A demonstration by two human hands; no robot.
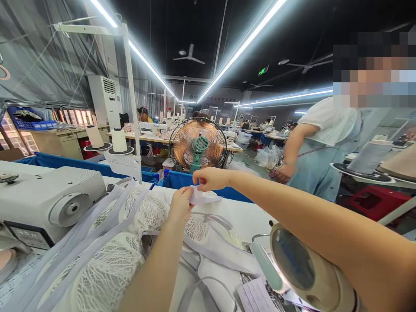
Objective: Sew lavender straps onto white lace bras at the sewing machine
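My left hand [181, 204] pinches the left end of a pale lilac fabric piece [204, 198] with a white lace part, held up over the table. Above it, my right hand [209, 178] is closed on the upper edge of the same piece, close to the left fingertips. Beneath and around my forearms lie white lace cups [104, 268] with lilac bands, heaped on the white tabletop [240, 216]. A further lilac band [224, 251] stretches to the right from under my left wrist.
A sewing machine [48, 203] stands at the left, thread cones [118, 141] behind it. A cream rounded device [312, 268] and paper slip [255, 294] sit at front right. Beyond the table are blue cloth bins [180, 180], a fan [198, 145] and a person [328, 143].
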